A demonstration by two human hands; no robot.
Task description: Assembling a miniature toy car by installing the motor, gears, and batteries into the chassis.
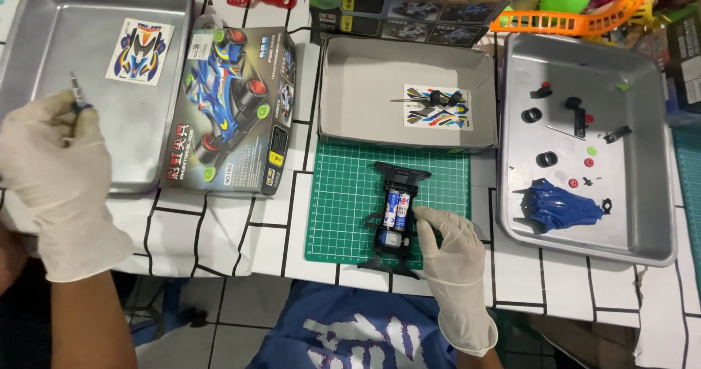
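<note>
A black toy car chassis (398,219) with two batteries in it lies on a green cutting mat (347,201). My right hand (453,256), in a white glove, grips the chassis at its right side. My left hand (55,179), also gloved, is raised over the left metal tray (44,47) and holds a small screwdriver (75,91) with its tip pointing up. A sticker sheet (140,51) lies in that tray.
A toy car box (234,109) lies between the left tray and an open cardboard box lid (343,84) holding a sticker sheet (437,107). The right metal tray (642,208) holds a blue car body (558,207), wheels and small parts. Toys crowd the back edge.
</note>
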